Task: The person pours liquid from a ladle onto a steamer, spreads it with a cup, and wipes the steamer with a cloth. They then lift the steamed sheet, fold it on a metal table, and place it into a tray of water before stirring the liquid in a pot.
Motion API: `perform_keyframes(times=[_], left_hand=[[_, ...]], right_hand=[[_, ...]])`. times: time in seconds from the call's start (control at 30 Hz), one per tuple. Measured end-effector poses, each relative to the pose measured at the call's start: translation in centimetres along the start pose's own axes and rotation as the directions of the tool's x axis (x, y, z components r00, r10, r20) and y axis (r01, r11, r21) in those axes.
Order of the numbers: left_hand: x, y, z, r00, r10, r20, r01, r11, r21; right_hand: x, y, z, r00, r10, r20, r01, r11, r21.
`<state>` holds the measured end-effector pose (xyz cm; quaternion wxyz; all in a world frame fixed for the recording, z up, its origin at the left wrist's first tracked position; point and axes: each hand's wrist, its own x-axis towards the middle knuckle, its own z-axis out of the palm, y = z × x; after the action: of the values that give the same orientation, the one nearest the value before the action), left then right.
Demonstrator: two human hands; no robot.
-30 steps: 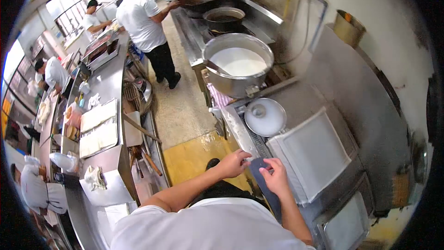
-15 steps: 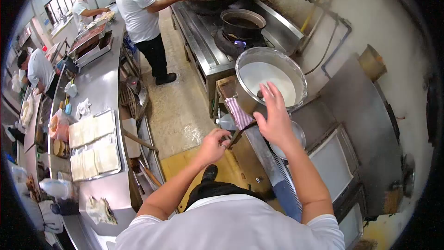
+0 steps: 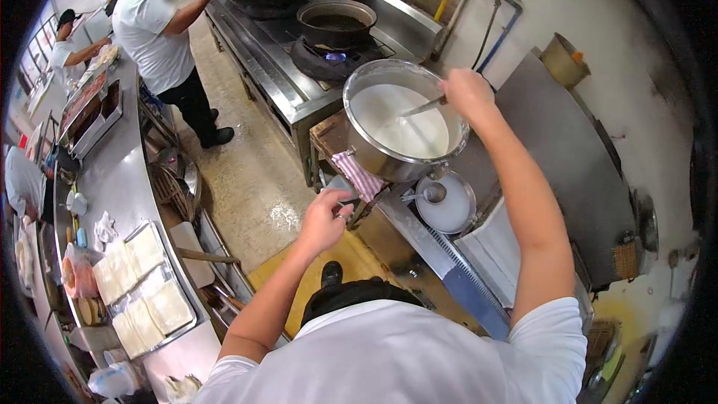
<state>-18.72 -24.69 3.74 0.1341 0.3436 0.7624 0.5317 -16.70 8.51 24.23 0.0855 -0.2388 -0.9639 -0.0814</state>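
Note:
A large metal pot (image 3: 360, 139) of white liquid stands beside the stove, at upper centre right. My right hand (image 3: 468, 94) is closed round the handle of a metal utensil (image 3: 425, 108) at the pot's right rim, and the utensil's lower end dips into the liquid. Left of the pot and lower, my left hand (image 3: 327, 218) is held in the air with curled fingers around a small dark object that I cannot make out. A striped cloth (image 3: 359, 176) hangs below the pot, near that hand. A smaller bowl (image 3: 452, 206) with white contents and a ladle sits just below the pot.
A stove (image 3: 262, 67) carries a dark pot (image 3: 336, 21) over a flame and a wide wok. One person (image 3: 153, 37) stands at its left side; others are farther back. On the left counter (image 3: 127, 127) lies a tray of pale sheets (image 3: 142, 284).
My right hand has moved from the pot's lower rim to its right side and now grips the utensil. The view has shifted, and the smaller bowl shows more fully.

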Motion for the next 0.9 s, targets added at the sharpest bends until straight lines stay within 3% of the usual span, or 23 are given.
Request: perform_keyframes(times=[0.03,0.13,0.23,0.33,0.57,0.67,0.8,0.9], left_hand=[[0.3,0.2,0.0,1.000,-0.012,0.014,0.012,1.000,-0.006],[1.8,1.5,0.1,0.998,0.040,0.038,-0.038,0.998,-0.047],[4.3,3.0,0.9,0.989,0.135,0.061,-0.137,0.990,0.038],[7.0,4.8,2.3,0.959,0.284,0.015,-0.285,0.956,0.076],[11.6,4.5,5.9,0.957,0.272,0.097,-0.288,0.870,0.400],[11.9,4.6,6.6,0.973,0.217,0.081,-0.231,0.895,0.382],[12.1,4.0,8.0,0.985,0.174,0.005,-0.164,0.921,0.353],[12.1,4.1,8.3,0.985,0.173,-0.022,-0.154,0.925,0.347]], right_hand=[[-0.3,0.8,-0.5,0.996,0.005,0.087,0.002,0.997,-0.079],[-3.4,2.1,2.4,0.968,-0.177,0.178,0.216,0.949,-0.230],[-6.6,1.7,2.9,0.909,-0.237,0.343,0.338,0.901,-0.273],[-8.4,1.6,1.6,0.889,-0.253,0.381,0.367,0.893,-0.262],[-9.5,1.7,-5.6,0.821,-0.250,0.513,0.407,0.887,-0.218],[-9.6,1.7,-5.7,0.830,-0.259,0.494,0.379,0.912,-0.159],[-11.2,0.6,-0.6,0.882,-0.322,0.344,0.351,0.936,-0.025],[-12.2,0.1,4.7,0.942,-0.280,0.187,0.294,0.955,-0.050]])
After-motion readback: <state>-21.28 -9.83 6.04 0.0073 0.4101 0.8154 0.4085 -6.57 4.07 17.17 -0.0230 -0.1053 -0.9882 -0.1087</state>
